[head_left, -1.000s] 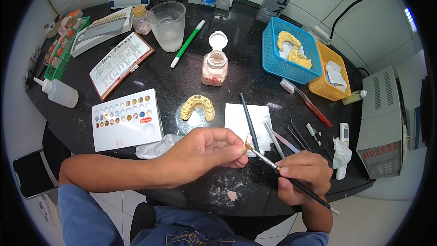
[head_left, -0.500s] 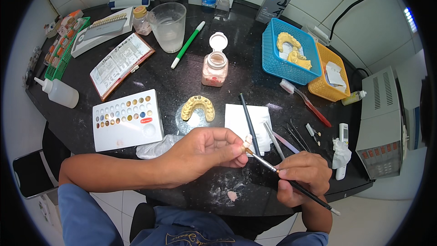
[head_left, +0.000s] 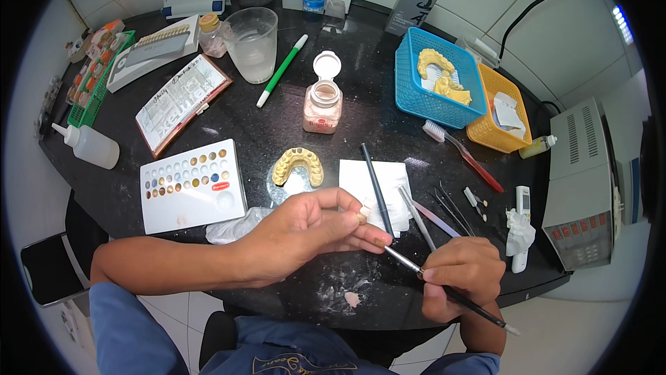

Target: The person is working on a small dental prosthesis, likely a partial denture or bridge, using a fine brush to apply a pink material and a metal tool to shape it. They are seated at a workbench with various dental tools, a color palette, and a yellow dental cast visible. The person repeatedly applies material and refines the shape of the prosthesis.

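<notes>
Between the thumb and forefinger of my left hand (head_left: 316,229) is a small white tooth-like dental piece (head_left: 363,213). The other fingers of that hand stretch out below it. My right hand (head_left: 463,274) grips a thin dark-handled brush (head_left: 404,260) with a silver ferrule. Its brown bristles rest against the outstretched fingertips of my left hand, apart from the white piece. Just beyond my left hand, a yellowish dental arch model (head_left: 298,167) sits on a clear round disc. A white paper napkin (head_left: 354,175) lies past my fingers, with a dark pen-like tool (head_left: 377,190) across it.
A white paint palette (head_left: 194,201) lies at left. An uncapped jar of pink powder (head_left: 322,108) stands mid-table, near a cup (head_left: 251,45) of cloudy liquid. Tweezers (head_left: 454,212) and a red toothbrush (head_left: 466,156) lie right. A blue basket (head_left: 444,115) holds yellow models.
The brush tip has moved off the white piece, down onto my left fingertips. My left hand has turned slightly, its lower fingers now extended. The whole view has shifted a little.
</notes>
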### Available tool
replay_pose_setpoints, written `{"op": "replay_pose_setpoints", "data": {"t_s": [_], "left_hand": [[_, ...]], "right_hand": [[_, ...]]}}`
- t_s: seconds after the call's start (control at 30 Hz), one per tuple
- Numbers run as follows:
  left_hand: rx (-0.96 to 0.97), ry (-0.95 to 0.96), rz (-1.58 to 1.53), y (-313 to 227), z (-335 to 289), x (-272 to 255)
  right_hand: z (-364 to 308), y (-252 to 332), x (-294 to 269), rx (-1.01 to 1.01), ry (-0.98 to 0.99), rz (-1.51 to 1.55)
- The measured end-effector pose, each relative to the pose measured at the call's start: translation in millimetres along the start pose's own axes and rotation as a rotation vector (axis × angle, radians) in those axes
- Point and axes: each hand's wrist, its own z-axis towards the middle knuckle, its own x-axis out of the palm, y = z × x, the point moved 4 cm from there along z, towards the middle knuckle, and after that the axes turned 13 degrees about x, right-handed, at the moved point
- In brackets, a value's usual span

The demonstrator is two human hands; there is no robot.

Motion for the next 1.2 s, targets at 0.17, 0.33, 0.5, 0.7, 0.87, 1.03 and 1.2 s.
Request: {"op": "replay_pose_setpoints", "data": {"t_s": [0.17,0.33,0.5,0.7,0.87,1.03,1.2], "left_hand": [[0.005,0.006,-0.006,0.1,0.8,0.6],[0.010,-0.002,0.020,0.1,-0.6,-0.6],[0.019,-0.007,0.017,-0.4,1.1,2.5],[0.030,0.005,0.081,1.3,-0.7,0.8],[0.043,0.048,0.145,0.2,-1.2,3.8],[0.060,0.059,0.157,0.8,-0.9,3.5],[0.075,0.071,0.156,0.8,-1.5,3.3]], "right_hand": [[-1.3,-4.5,-7.6,0.110,-0.052,0.121],[-2.6,-11.1,-10.9,0.256,-0.295,0.156],[0.9,-9.3,-6.0,0.133,0.003,0.213],[-5.7,-7.4,-9.5,0.254,-0.273,0.385],[-2.5,-8.6,-12.7,0.205,-0.176,0.195],[-0.7,-8.7,-9.2,0.195,-0.140,0.195],[2.7,-8.4,-5.5,0.186,-0.097,0.188]]}}
